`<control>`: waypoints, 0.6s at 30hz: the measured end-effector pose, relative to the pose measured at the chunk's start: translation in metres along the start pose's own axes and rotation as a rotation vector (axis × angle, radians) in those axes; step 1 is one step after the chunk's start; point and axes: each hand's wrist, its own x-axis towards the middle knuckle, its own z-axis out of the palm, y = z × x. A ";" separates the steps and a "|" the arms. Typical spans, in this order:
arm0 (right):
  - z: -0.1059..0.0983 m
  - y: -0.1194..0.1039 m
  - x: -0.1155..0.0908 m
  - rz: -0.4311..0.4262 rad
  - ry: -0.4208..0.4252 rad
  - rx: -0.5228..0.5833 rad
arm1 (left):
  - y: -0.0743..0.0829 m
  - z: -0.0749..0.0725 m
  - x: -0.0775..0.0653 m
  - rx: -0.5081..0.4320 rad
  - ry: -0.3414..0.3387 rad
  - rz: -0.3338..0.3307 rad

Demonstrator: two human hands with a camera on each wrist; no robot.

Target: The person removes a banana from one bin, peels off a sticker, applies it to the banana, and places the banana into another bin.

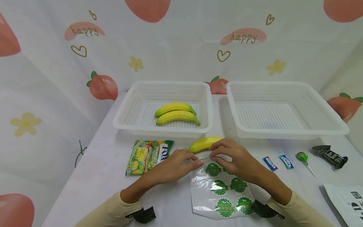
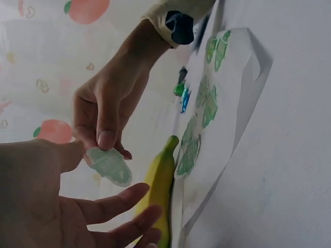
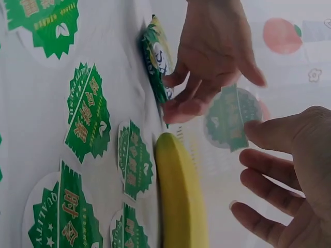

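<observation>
A round green-and-white sticker (image 2: 111,166) with a clear edge is pinched between the thumb and fingers of my right hand (image 1: 239,160). My left hand (image 1: 173,168) is close beside the sticker, its thumb and fingers spread apart; in the right wrist view, the fingers (image 3: 189,101) do not close on it. Under both hands lies a sticker sheet (image 1: 202,197) bearing several green badge-shaped stickers. Just beyond the sheet, a yellow banana (image 1: 202,145) rests on the table, partly covered by my right hand in the head view.
Two bananas (image 1: 178,117) lie in the left white basket (image 1: 120,121); another white basket (image 1: 289,130) stands at right. A green-yellow snack packet (image 1: 144,157) is at left. Small wrapped sweets (image 1: 286,161), a lollipop (image 1: 302,157), a black packet (image 1: 330,156) and a white bag (image 1: 344,201) lie right.
</observation>
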 end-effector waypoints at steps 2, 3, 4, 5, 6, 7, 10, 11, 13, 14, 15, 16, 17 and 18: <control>-0.001 -0.001 0.000 -0.012 -0.009 -0.014 | 0.001 0.001 0.001 -0.030 0.031 -0.011; -0.001 -0.002 0.000 -0.020 -0.015 -0.023 | 0.001 0.001 0.001 -0.046 0.046 -0.012; -0.001 -0.002 0.000 -0.026 -0.024 -0.030 | 0.001 0.001 0.002 -0.059 0.061 -0.011; -0.001 -0.003 0.000 -0.034 -0.037 -0.035 | 0.001 0.002 0.003 -0.067 0.077 -0.016; -0.002 -0.003 0.001 -0.038 -0.051 -0.037 | 0.001 0.002 0.004 -0.071 0.093 -0.013; -0.002 -0.003 0.001 -0.031 -0.066 -0.039 | 0.001 0.003 0.005 -0.068 0.108 -0.002; -0.006 -0.002 0.002 0.022 -0.085 -0.027 | 0.002 0.004 0.010 -0.025 0.154 0.043; -0.007 -0.001 0.003 0.056 -0.088 -0.016 | 0.002 0.004 0.012 0.005 0.171 0.062; -0.008 0.001 0.007 0.137 -0.081 0.001 | 0.004 0.005 0.017 0.088 0.213 0.094; -0.007 0.003 0.009 0.174 -0.073 0.005 | 0.004 0.006 0.020 0.135 0.236 0.105; -0.007 0.005 0.011 0.212 -0.068 0.006 | 0.005 0.006 0.023 0.177 0.258 0.112; -0.006 0.006 0.013 0.250 -0.067 0.002 | 0.006 0.007 0.025 0.214 0.280 0.116; -0.005 0.008 0.014 0.279 -0.065 -0.001 | 0.007 0.007 0.028 0.246 0.300 0.121; -0.004 0.010 0.015 0.303 -0.063 -0.007 | 0.008 0.008 0.031 0.271 0.319 0.125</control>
